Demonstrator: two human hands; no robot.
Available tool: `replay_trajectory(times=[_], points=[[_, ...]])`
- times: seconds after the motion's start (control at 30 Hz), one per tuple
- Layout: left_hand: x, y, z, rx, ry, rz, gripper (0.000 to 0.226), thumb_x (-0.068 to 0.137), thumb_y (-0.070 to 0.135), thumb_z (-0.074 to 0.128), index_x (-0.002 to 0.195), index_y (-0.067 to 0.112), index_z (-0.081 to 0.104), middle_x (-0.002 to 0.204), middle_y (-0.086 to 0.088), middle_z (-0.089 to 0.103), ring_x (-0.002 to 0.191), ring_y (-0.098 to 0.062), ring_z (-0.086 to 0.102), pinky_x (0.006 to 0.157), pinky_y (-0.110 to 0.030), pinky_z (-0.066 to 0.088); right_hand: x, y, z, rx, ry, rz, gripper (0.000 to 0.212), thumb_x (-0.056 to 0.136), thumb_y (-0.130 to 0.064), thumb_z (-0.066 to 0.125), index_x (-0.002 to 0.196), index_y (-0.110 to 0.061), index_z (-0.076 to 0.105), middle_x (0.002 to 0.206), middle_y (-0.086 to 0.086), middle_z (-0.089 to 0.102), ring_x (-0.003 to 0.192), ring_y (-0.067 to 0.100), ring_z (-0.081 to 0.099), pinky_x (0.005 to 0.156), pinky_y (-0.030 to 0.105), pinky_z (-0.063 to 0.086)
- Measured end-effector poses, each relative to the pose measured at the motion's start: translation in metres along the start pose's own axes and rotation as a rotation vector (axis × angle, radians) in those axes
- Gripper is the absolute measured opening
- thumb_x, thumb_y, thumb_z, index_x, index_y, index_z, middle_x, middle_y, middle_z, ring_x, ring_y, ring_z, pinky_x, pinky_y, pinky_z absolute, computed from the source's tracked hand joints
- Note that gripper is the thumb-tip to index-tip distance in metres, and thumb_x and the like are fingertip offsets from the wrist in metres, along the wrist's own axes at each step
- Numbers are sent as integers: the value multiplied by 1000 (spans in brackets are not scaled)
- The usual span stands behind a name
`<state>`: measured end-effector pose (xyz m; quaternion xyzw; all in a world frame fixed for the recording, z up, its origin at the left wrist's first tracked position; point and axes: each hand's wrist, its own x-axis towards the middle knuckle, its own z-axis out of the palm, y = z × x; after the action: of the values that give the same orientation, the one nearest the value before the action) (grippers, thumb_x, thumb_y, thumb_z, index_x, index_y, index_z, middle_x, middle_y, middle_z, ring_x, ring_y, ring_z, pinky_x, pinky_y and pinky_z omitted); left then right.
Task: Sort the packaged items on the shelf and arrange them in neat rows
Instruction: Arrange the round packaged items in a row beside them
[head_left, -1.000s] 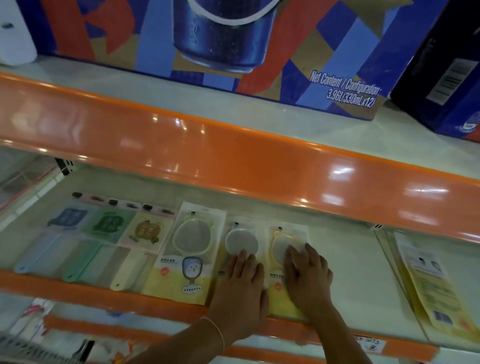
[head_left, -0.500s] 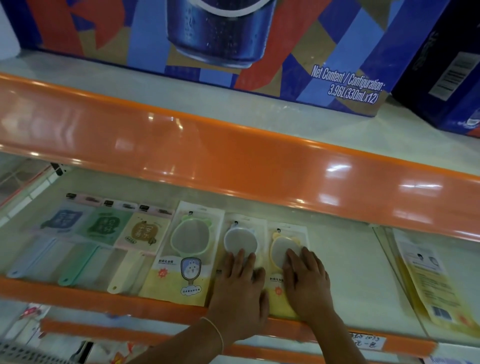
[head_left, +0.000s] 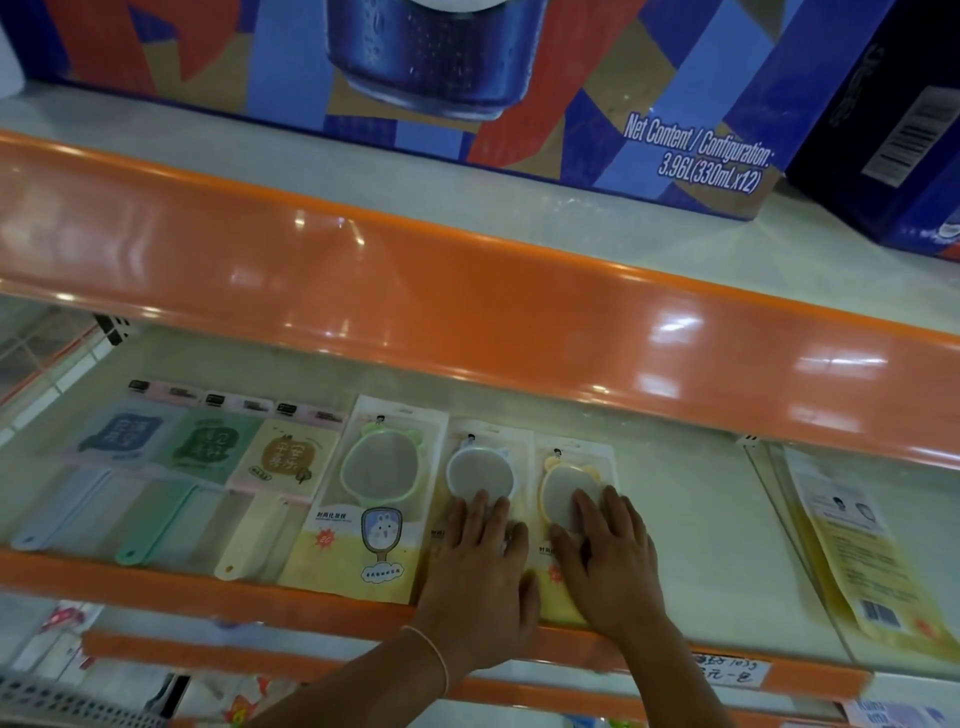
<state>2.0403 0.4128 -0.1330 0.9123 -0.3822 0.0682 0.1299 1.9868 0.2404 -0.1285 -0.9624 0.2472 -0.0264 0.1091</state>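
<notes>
Pale shelf (head_left: 696, 525) behind glossy orange lip (head_left: 156, 577)

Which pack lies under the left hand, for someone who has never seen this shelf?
On the lower shelf, six packs lie in a row. The left hand presses the fifth from the left, the white-rimmed mirror pack, between a green-rimmed mirror pack and a yellow-rimmed mirror pack.

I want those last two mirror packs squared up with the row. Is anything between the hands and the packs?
Nothing visible. The left hand lies flat on the white mirror pack, the right hand flat on the yellow mirror pack. Both packs sit beside the green mirror pack, with bare shelf to their right.
</notes>
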Motion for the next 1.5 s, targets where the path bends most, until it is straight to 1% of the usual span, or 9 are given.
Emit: replay_trajectory(times=[0.33, 0.47, 0.57, 0.63, 0.83, 1.0, 1.27, 1.4, 1.5], points=[[0, 0, 1, 14, -7, -5, 54, 83, 47, 47, 119, 10, 63, 138, -18, 53, 134, -41, 41, 105, -60, 38, 1, 2, -1, -27, -9, -25, 100, 75, -83, -9, 150, -29, 31, 160, 10, 21, 147, 31, 17, 118, 46, 23], [0, 1, 0, 38, -18, -6, 55, 85, 49, 44, 119, 10, 62, 139, -17, 51, 135, -40, 40, 106, -59, 36, -2, 0, -4, -30, -12, -2, 91, 77, -78, 2, 150, -31, 28, 161, 9, 17, 148, 30, 13, 118, 45, 19], [0, 1, 0, 46, -27, -6, 56, 87, 49, 41, 123, 10, 60, 142, -17, 48, 137, -39, 37, 108, -59, 34, -3, -2, -7, -29, -22, 12, 89, 77, -74, 3, 150, -30, 28, 161, 11, 16, 148, 31, 12, 118, 45, 19], [0, 1, 0, 59, -26, -5, 55, 86, 49, 42, 122, 11, 61, 140, -17, 50, 135, -40, 39, 107, -59, 35, -3, -2, -7, -25, -14, 7, 88, 78, -73, 4, 150, -28, 31, 161, 13, 18, 147, 34, 15, 117, 47, 21], [0, 1, 1, 76, -23, -8, 55, 88, 51, 42, 124, 14, 59, 141, -16, 48, 136, -38, 38, 109, -58, 33, -3, -1, -8, -12, -29, -12, 88, 79, -72, 3, 150, -28, 32, 161, 15, 18, 148, 35, 14, 117, 47, 18], [1, 2, -1, 92, -32, -12, 57, 90, 53, 38, 127, 15, 59, 142, -17, 48, 136, -38, 38, 110, -58, 32, -4, 1, -6, 9, -24, -31, 87, 81, -71, 6, 149, -26, 35, 160, 17, 20, 147, 38, 16, 117, 49, 19], [0, 3, -1, 108, -36, -23, 55, 91, 55, 39, 124, 17, 61, 140, -15, 50, 134, -38, 42, 109, -57, 34, -4, 2, -10, 22, -71, -76, 92, 74, -75, 0, 151, -30, 25, 163, 11, 7, 149, 34, 5, 119, 46, 14], [3, 9, -2, 60, -29, -35, 50, 92, 53, 37, 118, 19, 61, 136, -13, 53, 130, -37, 46, 108, -56, 35, -6, 5, -16, 64, -99, -118, 90, 75, -74, 2, 148, -31, 32, 163, 8, 8, 149, 31, 7, 117, 45, 20], [8, 24, -7, 2, 34, -32, 40, 90, 48, 42, 110, 20, 64, 128, -9, 58, 122, -33, 51, 109, -52, 36, -6, 13, -25, 189, -83, -138, 86, 78, -70, 13, 142, -24, 46, 160, 13, 21, 146, 33, 18, 115, 43, 26]])
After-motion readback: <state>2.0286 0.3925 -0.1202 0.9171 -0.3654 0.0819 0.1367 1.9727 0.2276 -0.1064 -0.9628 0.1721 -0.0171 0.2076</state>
